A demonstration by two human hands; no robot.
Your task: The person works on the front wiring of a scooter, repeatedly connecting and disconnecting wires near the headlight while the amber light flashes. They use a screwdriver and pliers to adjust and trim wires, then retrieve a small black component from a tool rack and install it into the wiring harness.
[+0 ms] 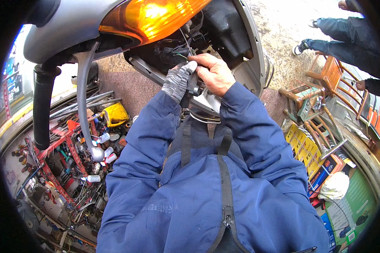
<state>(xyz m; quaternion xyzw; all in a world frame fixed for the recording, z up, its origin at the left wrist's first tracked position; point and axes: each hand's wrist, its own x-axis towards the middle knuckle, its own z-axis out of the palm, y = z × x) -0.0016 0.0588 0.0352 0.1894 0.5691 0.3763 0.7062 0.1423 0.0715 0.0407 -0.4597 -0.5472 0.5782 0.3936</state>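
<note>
My left hand (178, 82), in a grey knit glove, and my bare right hand (215, 75) meet at the opened front of a scooter. Both are closed, with thumbs and fingertips pressed together around thin wires (181, 55), one of them green. The wire ends between the fingers are hidden. Just beyond the fingertips, a dark bundle of wiring and connectors (169, 55) hangs in the cavity. Above my hands, an orange turn-signal lamp (152, 17) glows in the grey handlebar cover (67, 29).
A brake lever (83, 92) and black handlebar grip (44, 101) jut out at left. Below them lie a red rack (57, 147), tools, bottles and a yellow container (115, 114). Wooden chairs (325, 78), boxes (306, 147) and a white cloth (334, 185) are at right. Another person (346, 38) stands far right.
</note>
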